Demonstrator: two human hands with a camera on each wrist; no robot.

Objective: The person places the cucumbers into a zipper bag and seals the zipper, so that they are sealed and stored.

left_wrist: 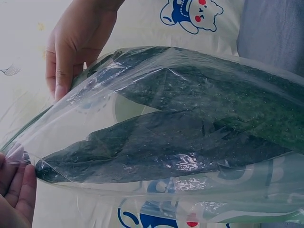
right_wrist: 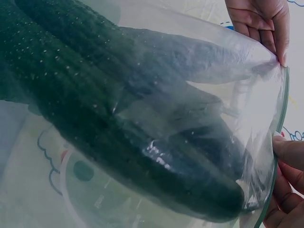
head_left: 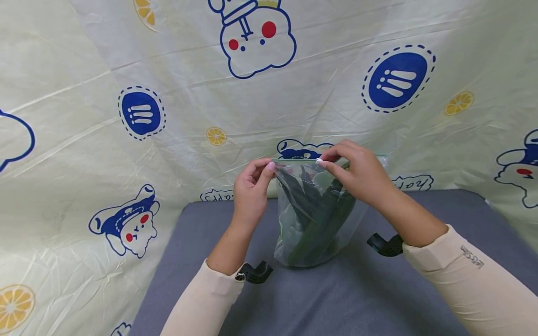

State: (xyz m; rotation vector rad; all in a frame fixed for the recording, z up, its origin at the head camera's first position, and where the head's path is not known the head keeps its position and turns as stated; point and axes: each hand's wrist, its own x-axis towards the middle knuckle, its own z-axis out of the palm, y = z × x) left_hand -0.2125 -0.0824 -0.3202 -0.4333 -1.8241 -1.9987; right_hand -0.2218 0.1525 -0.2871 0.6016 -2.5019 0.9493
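A clear zip bag (head_left: 282, 249) with several dark green cucumbers (right_wrist: 109, 123) inside stands upright over the grey surface, its mouth at the top. My left hand (head_left: 251, 186) pinches the bag's upper left corner between thumb and forefinger. Farther right along the same edge, my right hand (head_left: 359, 175) pinches a small white slider (head_left: 318, 161) on the green zip strip (right_wrist: 285, 97). In the left wrist view, long cucumbers (left_wrist: 114, 149) press against the film, their tips toward the mouth. The right hand's fingers partly cover the strip beyond the slider.
Beneath the bag lies a grey cloth-covered table (head_left: 201, 242). A pale printed curtain (head_left: 180, 107) hangs behind and to both sides. Black wrist cameras (head_left: 257, 273) jut inward from the cuffs, on either side of the bag.
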